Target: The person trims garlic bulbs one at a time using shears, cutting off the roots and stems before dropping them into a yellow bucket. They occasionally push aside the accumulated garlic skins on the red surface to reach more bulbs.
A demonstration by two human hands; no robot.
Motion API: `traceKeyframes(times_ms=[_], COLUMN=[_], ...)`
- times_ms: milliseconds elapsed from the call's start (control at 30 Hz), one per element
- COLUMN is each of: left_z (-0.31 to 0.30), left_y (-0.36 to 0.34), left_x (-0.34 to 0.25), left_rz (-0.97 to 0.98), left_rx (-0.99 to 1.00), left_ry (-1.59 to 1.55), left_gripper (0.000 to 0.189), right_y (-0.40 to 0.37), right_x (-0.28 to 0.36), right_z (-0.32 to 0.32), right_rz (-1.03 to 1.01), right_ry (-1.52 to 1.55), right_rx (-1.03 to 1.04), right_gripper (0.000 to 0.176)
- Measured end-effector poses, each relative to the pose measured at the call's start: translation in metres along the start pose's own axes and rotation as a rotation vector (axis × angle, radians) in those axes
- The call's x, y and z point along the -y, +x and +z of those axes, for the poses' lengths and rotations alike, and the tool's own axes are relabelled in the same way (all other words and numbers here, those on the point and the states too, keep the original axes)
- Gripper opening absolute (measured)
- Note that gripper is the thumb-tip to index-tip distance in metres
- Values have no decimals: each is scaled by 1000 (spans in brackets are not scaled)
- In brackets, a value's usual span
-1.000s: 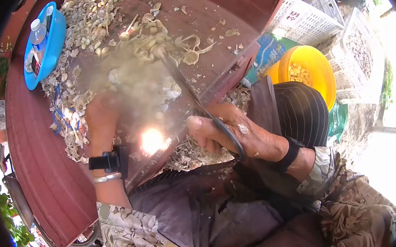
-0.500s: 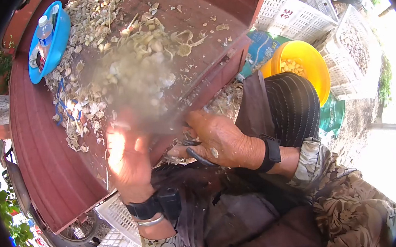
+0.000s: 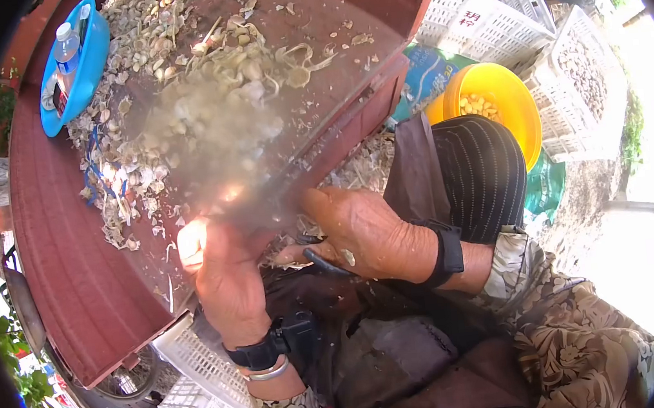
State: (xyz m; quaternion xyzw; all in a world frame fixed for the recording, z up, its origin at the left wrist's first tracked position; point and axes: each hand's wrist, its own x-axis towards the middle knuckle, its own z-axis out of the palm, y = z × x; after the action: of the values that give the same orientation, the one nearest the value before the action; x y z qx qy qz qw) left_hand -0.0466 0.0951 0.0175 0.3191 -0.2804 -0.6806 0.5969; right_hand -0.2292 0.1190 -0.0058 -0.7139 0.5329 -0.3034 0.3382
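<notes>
Both hands are close together at the near edge of the red-brown table (image 3: 90, 282). My left hand (image 3: 227, 269) is at its edge, palm partly up, its fingertips lost in a blurred smudge over the view. My right hand (image 3: 365, 236) has its fingers curled, with dark coverings on some fingertips; what it holds, if anything, is hidden. Beyond my hands, a pile of garlic cloves and dry skins (image 3: 243, 70) lies on the table. Bits of skin (image 3: 288, 247) show between and beneath my hands.
A blue basin (image 3: 96, 57) with a bottle (image 3: 67, 52) stands at the back left. To the right are a yellow bucket (image 3: 527, 114) with peeled cloves (image 3: 479, 107), a white crate (image 3: 482, 20) and another crate (image 3: 557, 138) holding garlic. White crates (image 3: 200, 358) stand below the table.
My left hand has moved slightly right and its fingers have drawn in closer to my right hand. My right hand has shifted only a little. The view has moved slightly.
</notes>
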Motion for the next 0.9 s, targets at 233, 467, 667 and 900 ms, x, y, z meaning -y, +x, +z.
traceKeyframes(times_ms=[233, 467, 667, 900], left_z=[-10, -6, -13, 13], left_y=[4, 2, -10, -52], left_x=[2, -2, -1, 4], left_rz=[10, 187, 208, 232], left_rx=[24, -3, 32, 153], left_ry=[53, 187, 146, 842], left_gripper=[24, 16, 27, 49], right_y=[3, 6, 3, -6], right_x=[-4, 10, 1, 44], right_z=[6, 9, 20, -12], right_rz=[-158, 102, 300, 289], right_ry=[293, 677, 1007, 1077], right_rx=[6, 183, 106, 83], right_gripper=[44, 34, 47, 38])
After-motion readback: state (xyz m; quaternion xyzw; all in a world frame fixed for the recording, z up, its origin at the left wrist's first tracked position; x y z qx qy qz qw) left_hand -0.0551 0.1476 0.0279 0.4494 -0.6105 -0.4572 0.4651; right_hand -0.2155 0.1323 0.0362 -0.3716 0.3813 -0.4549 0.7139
